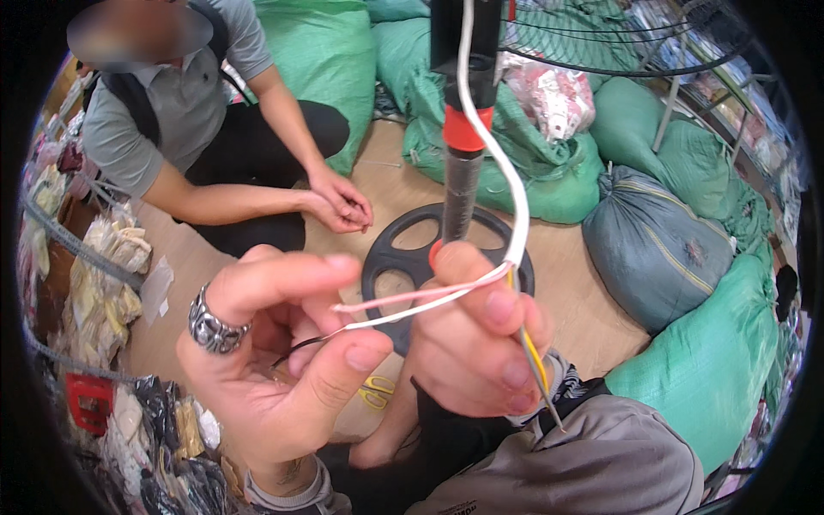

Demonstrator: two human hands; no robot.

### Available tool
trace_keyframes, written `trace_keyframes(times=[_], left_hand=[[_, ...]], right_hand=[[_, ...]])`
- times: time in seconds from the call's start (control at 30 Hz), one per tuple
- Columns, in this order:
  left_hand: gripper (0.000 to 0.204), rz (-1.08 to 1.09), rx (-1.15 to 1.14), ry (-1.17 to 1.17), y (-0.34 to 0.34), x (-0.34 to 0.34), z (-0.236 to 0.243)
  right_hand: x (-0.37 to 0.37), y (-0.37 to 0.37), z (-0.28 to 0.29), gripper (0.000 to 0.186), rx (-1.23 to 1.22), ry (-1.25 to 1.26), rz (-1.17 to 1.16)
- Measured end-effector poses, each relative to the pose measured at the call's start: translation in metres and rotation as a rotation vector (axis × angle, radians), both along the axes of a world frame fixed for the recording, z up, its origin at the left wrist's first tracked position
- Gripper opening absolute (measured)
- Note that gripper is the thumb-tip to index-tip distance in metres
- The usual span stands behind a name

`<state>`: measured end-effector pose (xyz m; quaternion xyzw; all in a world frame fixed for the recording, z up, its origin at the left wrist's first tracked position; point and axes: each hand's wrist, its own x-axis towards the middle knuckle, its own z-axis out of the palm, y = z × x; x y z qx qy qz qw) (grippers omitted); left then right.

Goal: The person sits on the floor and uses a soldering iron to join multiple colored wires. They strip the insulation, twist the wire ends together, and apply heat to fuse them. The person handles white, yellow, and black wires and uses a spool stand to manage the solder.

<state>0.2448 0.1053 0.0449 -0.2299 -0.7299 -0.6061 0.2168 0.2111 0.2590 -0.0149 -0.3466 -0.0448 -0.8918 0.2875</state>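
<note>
Where the left rim curves in, we have piled bagged goods (107, 300) with a red plastic piece (89, 402) among them. Next, a co-worker (184, 112) in a grey polo crouches, both hands together. Then our left hand (283, 335), ring (219, 322) on one finger: index and thumb stand apart, and we can't tell if the curled fingers pinch the dark strand (300, 345) at the tip of the white wire (399, 315). Pink wire (403, 297) runs just above, its end at the left fingertips. Below, yellow loop handles (376, 393) show just beside the left thumb. Behind the hands, a round black base (395, 245) sits on the floor under a pole (459, 193) with a red collar (468, 127). Our right hand (476, 335) is closed around the split end of the white cable (520, 215), which comes down from the top edge; yellow wire (531, 350) and grey wire (549, 402) trail down past the fingers. Farther right, we get a dark grey sack (657, 249), green sacks (704, 378) around it, and a black wire guard (635, 69) above.
</note>
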Motion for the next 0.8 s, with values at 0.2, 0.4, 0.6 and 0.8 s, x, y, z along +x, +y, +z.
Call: trace_keyframes(times=[0.2, 0.4, 0.6, 0.8], left_hand=[[0.059, -0.002, 0.222, -0.102, -0.006, 0.008, -0.009], [0.062, -0.022, 0.319, -0.075, -0.005, 0.013, -0.014], [0.045, -0.261, 0.305, 0.051, -0.026, -0.005, -0.043], [0.025, -0.206, 0.228, 0.02, -0.033, -0.013, -0.078]], right_hand=[[-0.007, 0.0, -0.002, 0.036, 0.16, 0.067, -0.189], [-0.006, -0.015, 0.002, 0.045, 0.105, 0.03, -0.319], [-0.004, -0.022, 0.004, 0.038, 0.15, 0.006, -0.387], [-0.001, -0.027, 0.007, 0.037, 0.27, 0.033, -0.468]])
